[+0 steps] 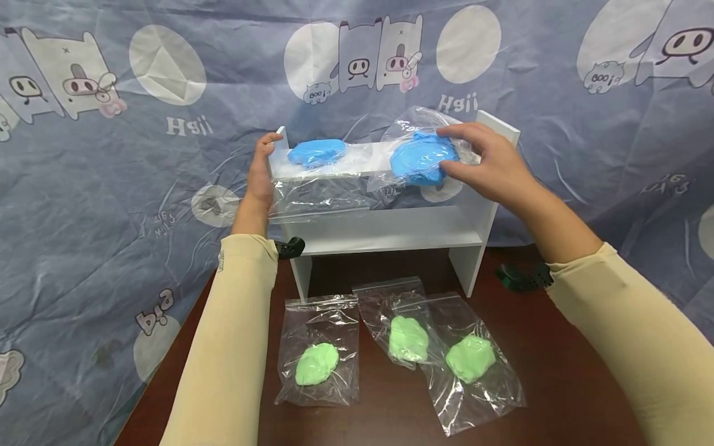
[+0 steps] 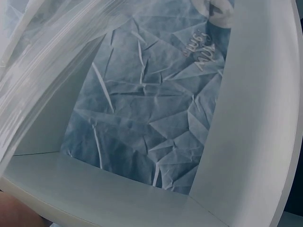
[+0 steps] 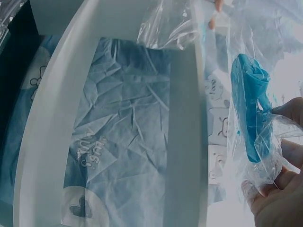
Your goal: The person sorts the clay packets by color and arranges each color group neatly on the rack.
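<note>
My right hand [image 1: 493, 158] grips a clear plastic bag with a lump of blue clay [image 1: 419, 160] by its right side, over the top board of a white shelf [image 1: 390, 230]. In the right wrist view the thumb and fingers pinch the bag beside the blue clay [image 3: 251, 106]. Another bagged lump of blue clay [image 1: 318, 152] lies on the top board at the left, its clear bag [image 1: 320, 195] draping over the front edge. Against the shelf's left side panel rests my left hand [image 1: 261, 173], fingers upward and nothing in its grasp.
On the dark table [image 1: 385, 415] before the shelf lie bagged green clay lumps: one at left [image 1: 317, 364], one in the middle [image 1: 408, 339], one at right [image 1: 470, 358]. The last two bags overlap. A printed blue cloth [image 1: 111, 204] hangs behind.
</note>
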Available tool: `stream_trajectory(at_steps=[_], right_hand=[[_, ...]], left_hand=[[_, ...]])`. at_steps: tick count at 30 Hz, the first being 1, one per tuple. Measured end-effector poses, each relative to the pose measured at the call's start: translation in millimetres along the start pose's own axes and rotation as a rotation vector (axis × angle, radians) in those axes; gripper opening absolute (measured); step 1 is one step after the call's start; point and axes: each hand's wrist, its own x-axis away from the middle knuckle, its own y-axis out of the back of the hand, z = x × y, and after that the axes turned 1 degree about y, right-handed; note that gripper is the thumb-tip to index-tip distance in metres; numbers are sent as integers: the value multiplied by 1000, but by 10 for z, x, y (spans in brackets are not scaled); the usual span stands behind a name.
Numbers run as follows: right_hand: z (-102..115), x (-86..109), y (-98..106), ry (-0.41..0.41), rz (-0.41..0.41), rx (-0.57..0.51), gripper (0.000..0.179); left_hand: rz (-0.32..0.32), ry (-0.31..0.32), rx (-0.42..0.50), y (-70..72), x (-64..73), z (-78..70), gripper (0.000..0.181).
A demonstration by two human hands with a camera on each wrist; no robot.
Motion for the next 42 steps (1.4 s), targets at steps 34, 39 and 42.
stream_trajectory(at_steps=[34,39,42], right_hand=[[-382,-413,-189,-129,84,243,48],[-378,-383,-201,-163,93,212,53],[-382,-358,-211,-165,71,191,56]], left_hand=[[8,23,7,-11,3,-34,39],[-2,24,20,-13,0,-16,36],[-3,25,14,-6,-8,-6,38]])
